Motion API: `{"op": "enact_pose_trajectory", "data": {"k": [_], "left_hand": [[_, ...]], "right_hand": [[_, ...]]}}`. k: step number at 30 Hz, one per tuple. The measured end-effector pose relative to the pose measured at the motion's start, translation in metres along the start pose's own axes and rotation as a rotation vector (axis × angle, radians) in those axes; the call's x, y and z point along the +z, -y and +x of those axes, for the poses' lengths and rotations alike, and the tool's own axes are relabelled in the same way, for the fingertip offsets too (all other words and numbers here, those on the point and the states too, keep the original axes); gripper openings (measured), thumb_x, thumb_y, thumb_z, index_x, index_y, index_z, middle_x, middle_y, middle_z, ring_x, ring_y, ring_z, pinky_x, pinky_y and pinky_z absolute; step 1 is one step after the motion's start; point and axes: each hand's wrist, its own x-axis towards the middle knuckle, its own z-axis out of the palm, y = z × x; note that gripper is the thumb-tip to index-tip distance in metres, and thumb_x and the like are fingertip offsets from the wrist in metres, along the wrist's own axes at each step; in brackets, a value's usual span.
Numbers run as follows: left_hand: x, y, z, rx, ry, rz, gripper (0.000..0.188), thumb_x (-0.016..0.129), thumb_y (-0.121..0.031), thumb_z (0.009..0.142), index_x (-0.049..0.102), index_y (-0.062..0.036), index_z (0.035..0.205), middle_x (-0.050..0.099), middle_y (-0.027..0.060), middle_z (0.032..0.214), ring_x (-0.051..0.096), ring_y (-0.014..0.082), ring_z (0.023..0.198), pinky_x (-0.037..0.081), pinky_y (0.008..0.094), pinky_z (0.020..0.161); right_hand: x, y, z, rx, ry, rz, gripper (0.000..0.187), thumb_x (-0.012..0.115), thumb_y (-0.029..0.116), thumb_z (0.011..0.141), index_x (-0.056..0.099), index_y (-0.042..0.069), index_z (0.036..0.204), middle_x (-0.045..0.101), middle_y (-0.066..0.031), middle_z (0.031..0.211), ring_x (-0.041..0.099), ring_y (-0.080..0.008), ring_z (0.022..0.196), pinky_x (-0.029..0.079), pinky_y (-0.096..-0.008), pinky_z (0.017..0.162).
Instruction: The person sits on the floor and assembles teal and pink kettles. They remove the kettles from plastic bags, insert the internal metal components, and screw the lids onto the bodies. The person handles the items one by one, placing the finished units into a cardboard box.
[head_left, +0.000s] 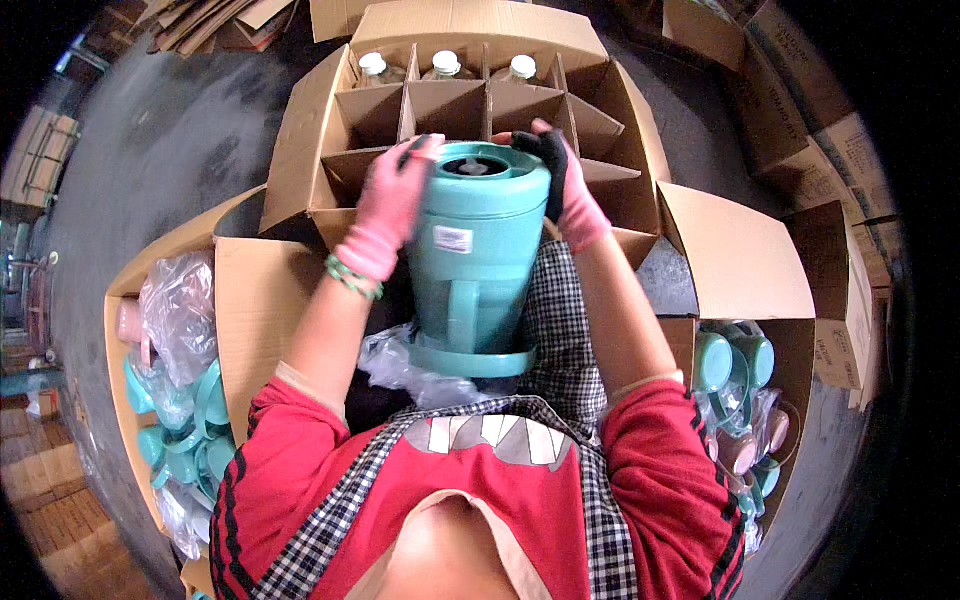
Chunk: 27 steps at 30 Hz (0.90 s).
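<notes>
Grey floor | two hands holding one teal jug | three bottles

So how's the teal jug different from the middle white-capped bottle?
The teal jug is between the left hand and right hand; the middle white-capped bottle sits in a divided carton. The jug's outside is teal; the bottle's cap is white. The jug has a sticker; none shows on the bottle. Both show a round end.
</notes>
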Motion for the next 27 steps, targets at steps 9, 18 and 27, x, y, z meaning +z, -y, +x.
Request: {"op": "enact_pose_trajectory", "data": {"k": [9, 18, 27], "left_hand": [[0.031, -0.056, -0.028, 0.497, 0.027, 0.550, 0.041, 0.052, -0.039, 0.078, 0.061, 0.0011, 0.075, 0.057, 0.0185, 0.075, 0.057, 0.0299, 0.072, 0.042, 0.0373, 0.065], [-0.015, -0.041, -0.007, 0.367, 0.191, 0.437, 0.022, 0.056, -0.020, 0.079, 0.058, 0.0014, 0.075, 0.058, 0.0070, 0.078, 0.054, 0.0105, 0.068, 0.044, 0.0231, 0.060], [0.028, -0.060, -0.026, 0.667, 0.177, 0.677, 0.022, 0.057, -0.025, 0.076, 0.062, -0.0033, 0.073, 0.058, 0.0141, 0.071, 0.057, 0.0266, 0.064, 0.045, 0.0327, 0.060]], "right_hand": [[-0.038, 0.015, 0.019, 0.086, 0.109, 0.087, 0.042, 0.045, 0.043, 0.083, 0.052, 0.004, 0.097, 0.057, -0.0041, 0.070, 0.056, -0.0160, 0.069, 0.047, -0.0308, 0.070], [0.012, -0.004, -0.021, -0.131, 0.106, -0.287, 0.041, 0.042, 0.037, 0.083, 0.055, 0.002, 0.099, 0.058, -0.0102, 0.091, 0.055, -0.0208, 0.081, 0.042, -0.0301, 0.077], [-0.009, 0.002, -0.002, -0.007, 0.219, -0.040, 0.034, 0.044, 0.023, 0.081, 0.052, -0.002, 0.102, 0.057, -0.0144, 0.098, 0.055, -0.0237, 0.087, 0.043, -0.0335, 0.082]]}}
